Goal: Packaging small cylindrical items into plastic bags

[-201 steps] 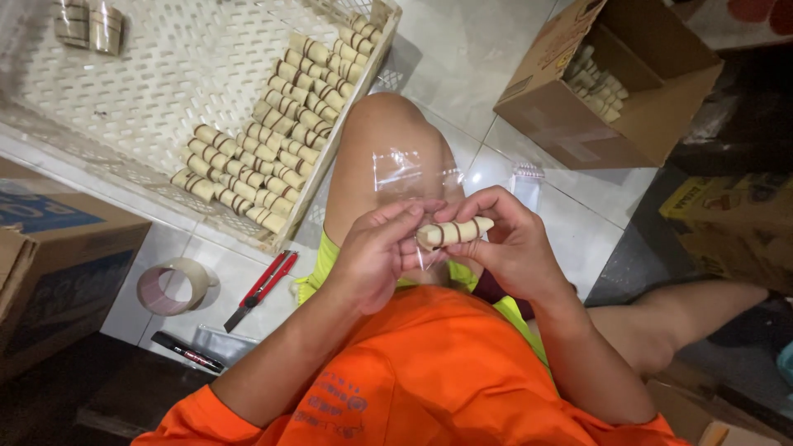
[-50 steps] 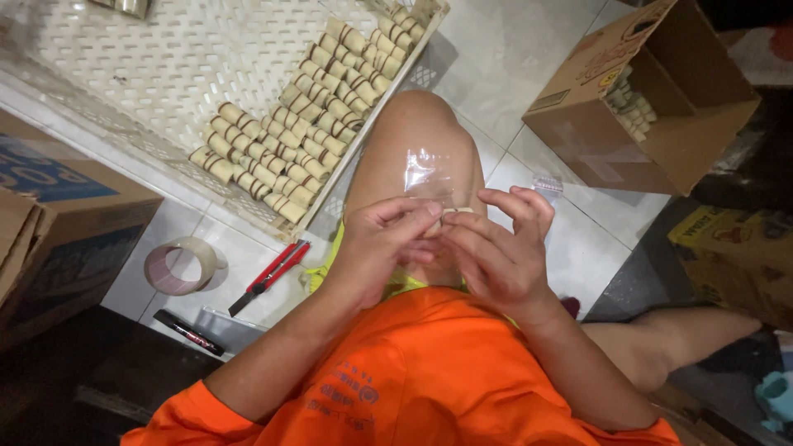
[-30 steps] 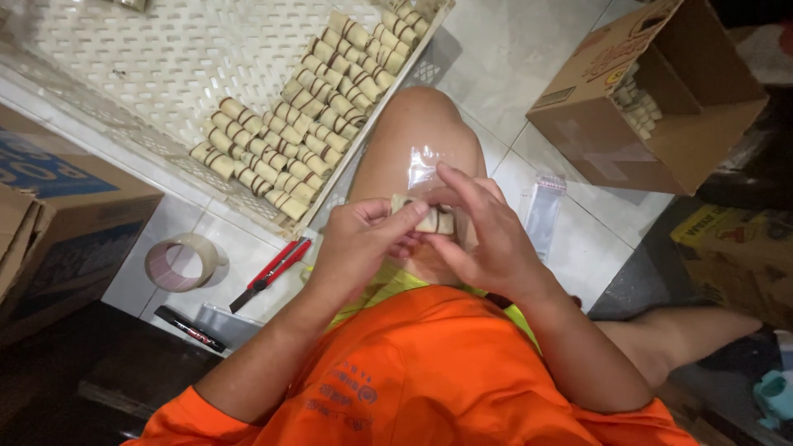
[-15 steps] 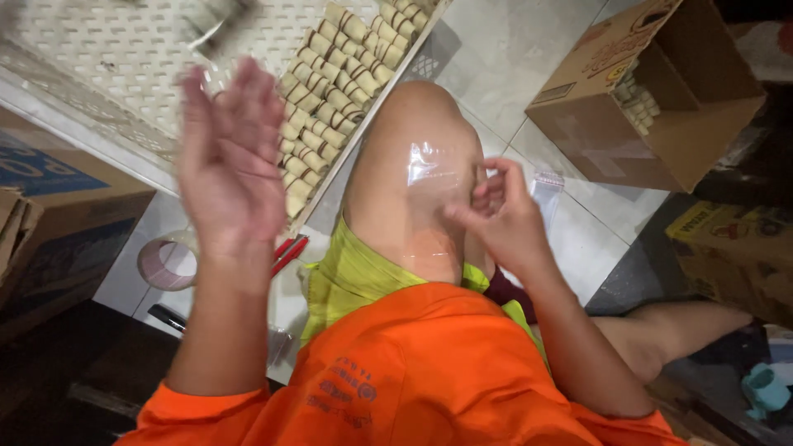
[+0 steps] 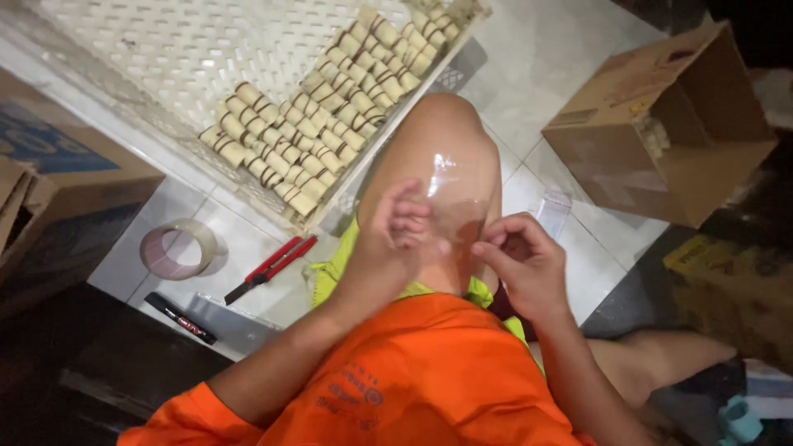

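A clear plastic bag (image 5: 459, 188) lies on my raised bare knee. My left hand (image 5: 395, 238) has its fingers curled against the bag's left edge and touches it. My right hand (image 5: 522, 266) pinches the bag's lower right edge between thumb and fingertips. Beyond the knee, a white woven plastic tray (image 5: 165, 58) holds several rows of short beige rolls with dark stripes (image 5: 322, 132) packed along its near side. Neither hand holds a roll.
On the white tiles to my left lie a roll of clear tape (image 5: 173, 248), a red-handled cutter (image 5: 269, 268) and a black marker (image 5: 187, 319). An open cardboard box (image 5: 661, 140) stands on the right, another box (image 5: 49, 190) on the left. A small clear bag (image 5: 552, 211) lies by my knee.
A second ago both hands held a row of rolls over the knee. The left hand then swung up toward the tray and has come back down to the bag. The rolls have left my hands.
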